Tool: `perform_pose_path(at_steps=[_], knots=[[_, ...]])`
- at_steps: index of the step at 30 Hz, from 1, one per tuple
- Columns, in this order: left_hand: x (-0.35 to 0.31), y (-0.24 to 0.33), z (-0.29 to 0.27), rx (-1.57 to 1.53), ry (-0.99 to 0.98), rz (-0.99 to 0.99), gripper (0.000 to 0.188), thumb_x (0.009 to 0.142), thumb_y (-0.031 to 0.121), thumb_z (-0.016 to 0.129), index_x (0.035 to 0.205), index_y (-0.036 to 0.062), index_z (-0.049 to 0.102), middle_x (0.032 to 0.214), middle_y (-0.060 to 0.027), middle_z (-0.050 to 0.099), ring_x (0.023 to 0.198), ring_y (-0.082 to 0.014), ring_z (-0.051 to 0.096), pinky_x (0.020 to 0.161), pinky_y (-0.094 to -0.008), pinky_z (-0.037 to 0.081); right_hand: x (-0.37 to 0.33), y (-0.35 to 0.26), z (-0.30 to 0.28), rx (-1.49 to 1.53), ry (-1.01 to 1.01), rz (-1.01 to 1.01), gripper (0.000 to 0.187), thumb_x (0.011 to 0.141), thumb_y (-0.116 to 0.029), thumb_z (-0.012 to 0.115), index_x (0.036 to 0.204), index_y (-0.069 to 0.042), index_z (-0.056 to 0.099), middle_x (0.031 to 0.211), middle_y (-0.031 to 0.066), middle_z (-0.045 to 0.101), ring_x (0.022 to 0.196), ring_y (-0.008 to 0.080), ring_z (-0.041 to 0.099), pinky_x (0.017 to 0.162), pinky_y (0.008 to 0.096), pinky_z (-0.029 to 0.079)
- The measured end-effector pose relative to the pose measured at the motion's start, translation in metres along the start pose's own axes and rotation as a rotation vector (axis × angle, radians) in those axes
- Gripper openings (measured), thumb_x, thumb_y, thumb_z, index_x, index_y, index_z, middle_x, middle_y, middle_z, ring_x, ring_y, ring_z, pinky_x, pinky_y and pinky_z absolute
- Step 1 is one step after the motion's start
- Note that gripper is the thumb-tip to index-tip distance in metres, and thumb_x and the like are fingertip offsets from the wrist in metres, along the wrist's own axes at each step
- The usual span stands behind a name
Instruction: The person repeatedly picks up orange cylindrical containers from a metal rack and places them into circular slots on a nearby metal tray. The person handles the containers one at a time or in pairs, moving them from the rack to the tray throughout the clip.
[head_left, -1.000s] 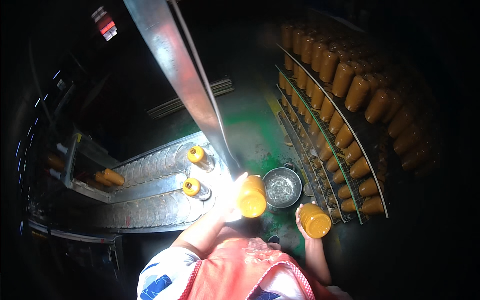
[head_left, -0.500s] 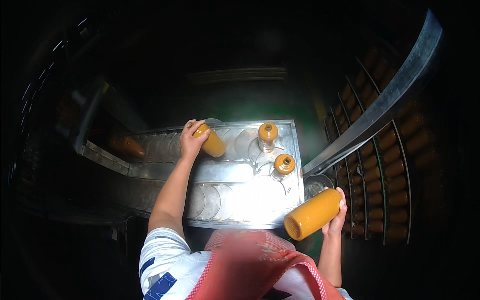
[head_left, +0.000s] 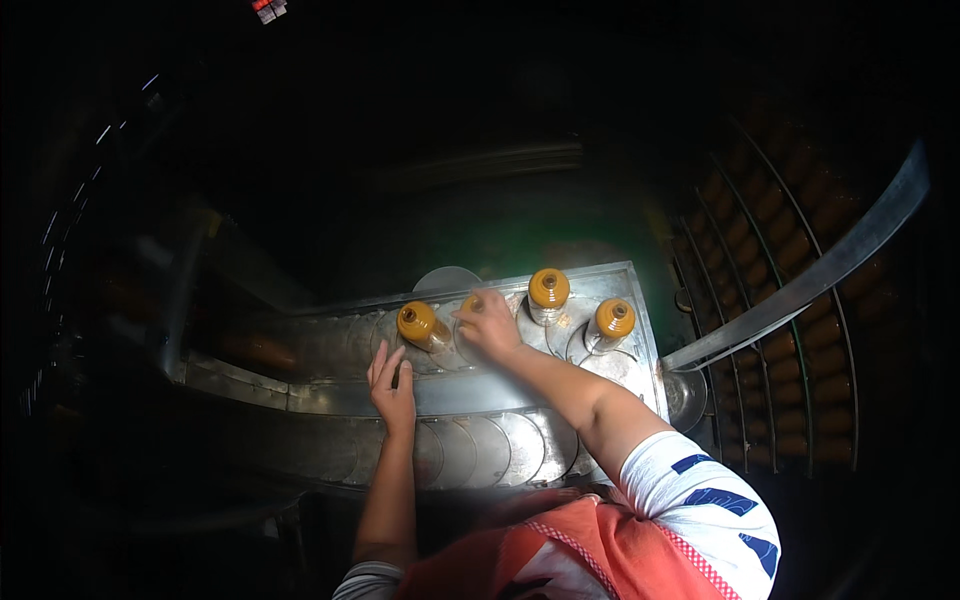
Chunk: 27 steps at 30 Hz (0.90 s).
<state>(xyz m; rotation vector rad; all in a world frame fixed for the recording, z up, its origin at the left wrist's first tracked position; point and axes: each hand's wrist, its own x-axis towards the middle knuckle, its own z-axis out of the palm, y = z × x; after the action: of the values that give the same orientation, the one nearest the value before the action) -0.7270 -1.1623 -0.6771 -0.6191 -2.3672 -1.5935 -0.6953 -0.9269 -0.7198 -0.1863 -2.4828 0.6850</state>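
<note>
My right hand (head_left: 490,325) reaches over the conveyor, its fingers closed round the top of an amber-orange bottle (head_left: 470,304); motion smears the fingers and most of that bottle is behind them. Just to its left stands another upright amber-orange bottle (head_left: 420,324) with a narrow neck. My left hand (head_left: 391,384) is beside that bottle's near side, fingers spread and holding nothing. Two more bottles of this kind, one at the back (head_left: 548,292) and one at the right end (head_left: 611,322), stand upright on the metal plates.
The metal conveyor (head_left: 440,397) has two lanes of overlapping crescent plates and curves off left. At its right end a curved metal strip (head_left: 800,290) rises beside a round metal part (head_left: 686,398). A rack (head_left: 770,350) with many amber bottles stands at right. Surroundings are dark.
My left hand has let go of its bottle, which now stands upright. My right hand has moved from the lower right onto the conveyor with its bottle. The view has shifted.
</note>
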Motion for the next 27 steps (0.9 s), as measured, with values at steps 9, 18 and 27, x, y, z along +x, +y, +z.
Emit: perform_pose_path(at_steps=[9,18,27], knots=[[-0.124,0.178,0.104,-0.670,-0.531,-0.370,0.023,0.099,0.006,0.051,0.111,-0.0073,0.066,0.105,-0.0175,0.068,0.088,-0.0219,0.068,0.071,-0.0348,0.063,-0.122,0.019,-0.252,0.639,0.175,0.039,0.032,0.083,0.002,0.066,0.109,-0.014,0.076,0.125,0.0105,0.059,0.114,0.0250,0.060,0.097,0.0333,0.049],[-0.232,0.431,0.372,-0.586,-1.233,-0.067,0.030,0.090,0.001,0.064,0.120,-0.0003,0.067,0.118,-0.0105,0.065,0.103,-0.0186,0.066,0.083,-0.0266,0.054,-0.377,0.269,-0.717,-0.370,0.999,0.577,0.036,0.084,0.000,0.070,0.116,-0.015,0.072,0.132,0.0108,0.052,0.120,0.0295,0.052,0.099,0.0406,0.047],[-0.230,0.793,0.759,-0.216,-0.833,0.788,0.060,0.084,0.027,0.074,0.141,0.0237,0.055,0.147,-0.0221,0.043,0.131,-0.0418,0.043,0.107,-0.0461,0.039,-0.535,0.443,-1.050,-0.948,0.765,0.991,0.059,0.081,-0.023,0.080,0.137,-0.028,0.059,0.154,0.0146,0.035,0.142,0.0396,0.027,0.116,0.0537,0.029]])
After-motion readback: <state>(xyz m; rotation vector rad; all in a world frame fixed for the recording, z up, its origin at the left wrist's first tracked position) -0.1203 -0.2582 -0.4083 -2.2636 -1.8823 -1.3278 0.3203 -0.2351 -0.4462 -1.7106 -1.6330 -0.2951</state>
